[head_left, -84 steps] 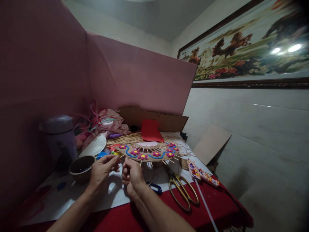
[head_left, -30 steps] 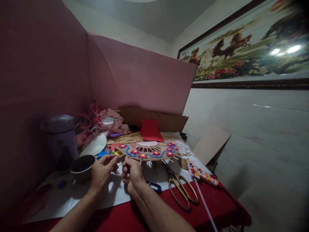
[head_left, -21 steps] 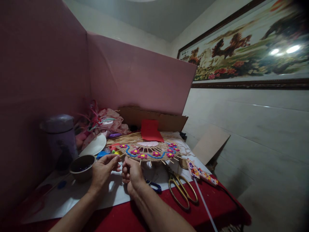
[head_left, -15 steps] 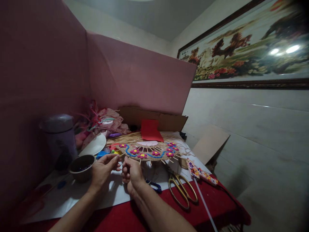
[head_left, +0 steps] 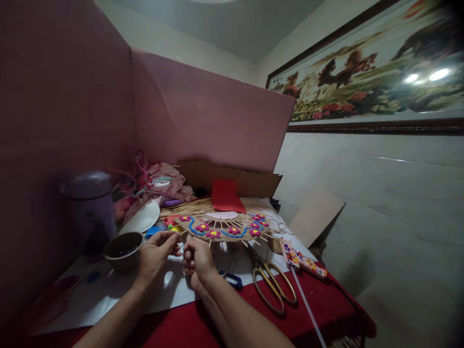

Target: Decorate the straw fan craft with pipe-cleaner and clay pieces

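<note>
In front of me lies a fan-shaped craft [head_left: 228, 236] of brown twine and thin sticks, decorated with magenta-and-yellow flowers and a wavy blue line. My left hand [head_left: 159, 251] is just off its left end, thumb and fingertips pinched together. Close beside it, my right hand [head_left: 198, 256] is closed near the craft's front edge, fingers curled in. Whatever either hand pinches is too small or hidden to name. A dark blue-handled tool [head_left: 230, 279] lies partly behind my right wrist. To the right rest big gold-handled scissors [head_left: 273, 285].
A dark bowl [head_left: 123, 251] and a lidded purple container [head_left: 89, 208] stand at left. Behind are a white paper plate [head_left: 143, 217], red paper [head_left: 226, 195] and bundled sticks [head_left: 188, 208]. A patterned glue gun [head_left: 302, 261] with a clear glue stick [head_left: 308, 307] lies right.
</note>
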The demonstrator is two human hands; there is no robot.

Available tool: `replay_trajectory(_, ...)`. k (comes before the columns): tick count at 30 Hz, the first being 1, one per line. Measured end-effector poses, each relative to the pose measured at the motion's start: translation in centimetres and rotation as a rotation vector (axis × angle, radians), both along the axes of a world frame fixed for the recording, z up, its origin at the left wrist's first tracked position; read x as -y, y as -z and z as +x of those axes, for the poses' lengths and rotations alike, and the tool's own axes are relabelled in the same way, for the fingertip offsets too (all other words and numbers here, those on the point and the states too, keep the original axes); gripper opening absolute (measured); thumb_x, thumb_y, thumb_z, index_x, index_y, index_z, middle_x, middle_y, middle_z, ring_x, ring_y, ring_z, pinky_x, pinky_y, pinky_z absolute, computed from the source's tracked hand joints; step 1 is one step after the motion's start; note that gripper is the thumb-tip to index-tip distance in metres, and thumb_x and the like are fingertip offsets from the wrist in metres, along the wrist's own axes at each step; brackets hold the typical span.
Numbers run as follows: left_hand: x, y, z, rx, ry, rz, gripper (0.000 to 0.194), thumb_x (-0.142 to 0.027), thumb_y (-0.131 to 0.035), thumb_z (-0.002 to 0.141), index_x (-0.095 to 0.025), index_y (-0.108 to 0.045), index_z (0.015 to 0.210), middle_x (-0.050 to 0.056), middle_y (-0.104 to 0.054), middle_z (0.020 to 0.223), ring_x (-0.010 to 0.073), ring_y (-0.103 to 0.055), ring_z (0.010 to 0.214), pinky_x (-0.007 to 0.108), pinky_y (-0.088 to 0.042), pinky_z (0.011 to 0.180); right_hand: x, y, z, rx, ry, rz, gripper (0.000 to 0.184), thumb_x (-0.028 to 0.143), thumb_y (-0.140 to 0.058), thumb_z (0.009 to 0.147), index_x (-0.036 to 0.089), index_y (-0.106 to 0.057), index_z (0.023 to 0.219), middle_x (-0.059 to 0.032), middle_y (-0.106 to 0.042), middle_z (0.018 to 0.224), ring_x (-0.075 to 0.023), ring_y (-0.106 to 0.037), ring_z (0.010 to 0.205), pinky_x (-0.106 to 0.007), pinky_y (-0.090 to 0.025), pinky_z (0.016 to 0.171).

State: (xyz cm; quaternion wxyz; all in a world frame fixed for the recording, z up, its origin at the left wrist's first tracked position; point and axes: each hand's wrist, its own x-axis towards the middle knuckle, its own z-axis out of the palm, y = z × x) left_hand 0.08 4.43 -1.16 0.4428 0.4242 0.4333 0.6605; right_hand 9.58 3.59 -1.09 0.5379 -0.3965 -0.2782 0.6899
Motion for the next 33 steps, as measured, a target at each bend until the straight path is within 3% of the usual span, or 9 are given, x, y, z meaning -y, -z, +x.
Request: replay_trajectory(33,0.17,-0.19,0.22,0.003,-0.018,-0.010,0.032,-0.035,-0.076,0.053,-0.012,-0.063,0.071,-0.001,-0.061,0.050,0.0115,-0.053,0.042,0.023,-0.042,0.045,-0.04,-0.17,0.05,0.017,-0.012,0.002,0.034,0.029,-0.041,0.085,0.016,-0.043,0.053,0.0084,-0.034,0.038,-0.0021,-0.018,0.027,-0.015,-0.008,0.030)
